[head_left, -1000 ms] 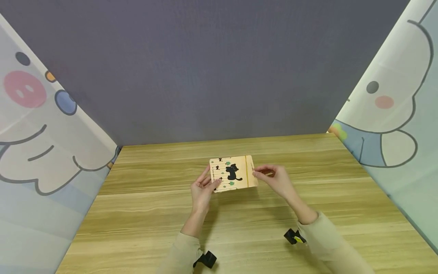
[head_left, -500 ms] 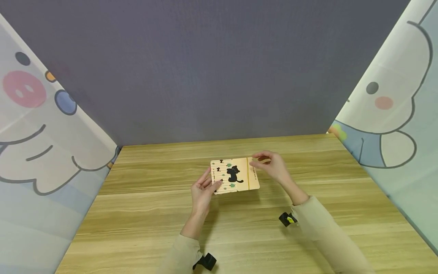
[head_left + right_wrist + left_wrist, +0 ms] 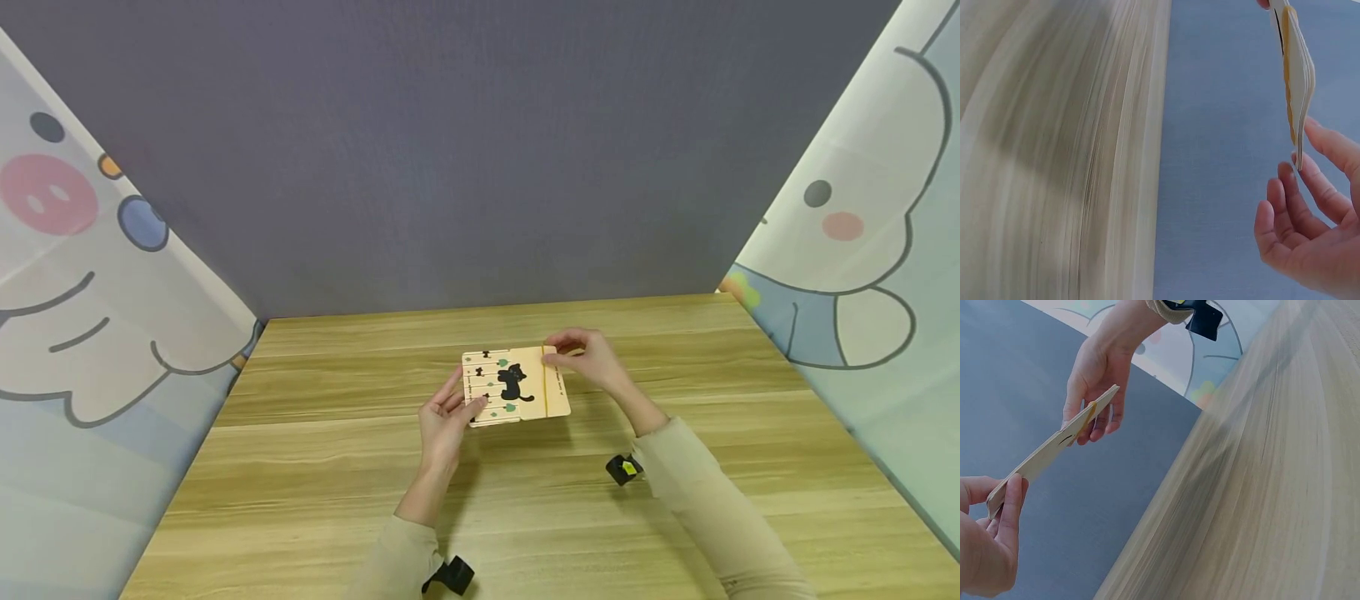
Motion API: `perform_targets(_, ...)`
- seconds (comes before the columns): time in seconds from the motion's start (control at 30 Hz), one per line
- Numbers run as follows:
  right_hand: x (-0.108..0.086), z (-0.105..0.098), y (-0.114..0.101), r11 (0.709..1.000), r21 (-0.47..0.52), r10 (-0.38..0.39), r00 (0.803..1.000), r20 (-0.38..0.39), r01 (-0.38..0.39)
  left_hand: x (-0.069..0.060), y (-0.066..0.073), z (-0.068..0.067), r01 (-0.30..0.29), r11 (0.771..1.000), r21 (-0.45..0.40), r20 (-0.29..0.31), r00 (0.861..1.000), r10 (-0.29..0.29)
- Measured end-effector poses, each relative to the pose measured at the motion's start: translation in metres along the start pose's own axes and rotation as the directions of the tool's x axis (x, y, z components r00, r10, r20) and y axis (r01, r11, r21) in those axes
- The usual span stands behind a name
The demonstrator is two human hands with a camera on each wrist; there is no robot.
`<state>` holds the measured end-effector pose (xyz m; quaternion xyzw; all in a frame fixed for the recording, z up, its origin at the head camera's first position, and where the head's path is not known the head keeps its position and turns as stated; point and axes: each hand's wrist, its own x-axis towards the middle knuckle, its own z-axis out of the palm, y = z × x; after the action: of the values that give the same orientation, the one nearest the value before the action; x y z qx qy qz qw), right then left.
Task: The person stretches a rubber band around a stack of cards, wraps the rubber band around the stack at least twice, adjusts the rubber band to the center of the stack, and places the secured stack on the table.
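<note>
A thin cream notebook (image 3: 531, 385) with a black cat on its cover is held above the table in the head view. A yellow elastic band (image 3: 545, 392) runs across it near its right end. My left hand (image 3: 441, 429) grips the left end, thumb on the cover and fingers underneath. My right hand (image 3: 596, 360) has its thumb and index finger at the far edge, pinching the notebook beside the band. Its other fingers (image 3: 1277, 203) curl loosely below the edge in the right wrist view. In the left wrist view the notebook (image 3: 1041, 459) appears nearly edge-on.
The wood-grain table (image 3: 315, 500) lies beneath both hands. A dark grey panel (image 3: 480, 158) rises behind it, and cartoon-printed curtains (image 3: 847, 250) flank both sides. A black wrist device (image 3: 450, 575) is strapped at each sleeve.
My right hand has slid from the middle of the notebook's right end to the far edge by the band. The notebook has shifted slightly right and nearer; my left hand keeps its grip.
</note>
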<state>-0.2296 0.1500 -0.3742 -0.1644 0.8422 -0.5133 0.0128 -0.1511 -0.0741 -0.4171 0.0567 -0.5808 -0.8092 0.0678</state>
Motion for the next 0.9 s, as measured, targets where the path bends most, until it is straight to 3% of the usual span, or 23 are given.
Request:
perform_targets(0.23,0.001,0.001,0.003,1.0,0.015,0.023,0.999,0.049,-0.024,0.0,-0.001,-0.001,0.001,1.0,0.001,0.007,1.0,-0.001)
perform_targets(0.7,0.001,0.012,0.003,0.993,0.109,0.028,0.998,0.049,-0.033,-0.005,-0.001,0.006,-0.049,0.999,0.002,0.032,0.998,0.049)
perform_targets(0.9,0.001,0.006,0.005,0.986,0.163,0.037,0.998,0.059,-0.046,-0.003,-0.003,0.007,-0.037,0.999,-0.003,0.015,0.999,0.037)
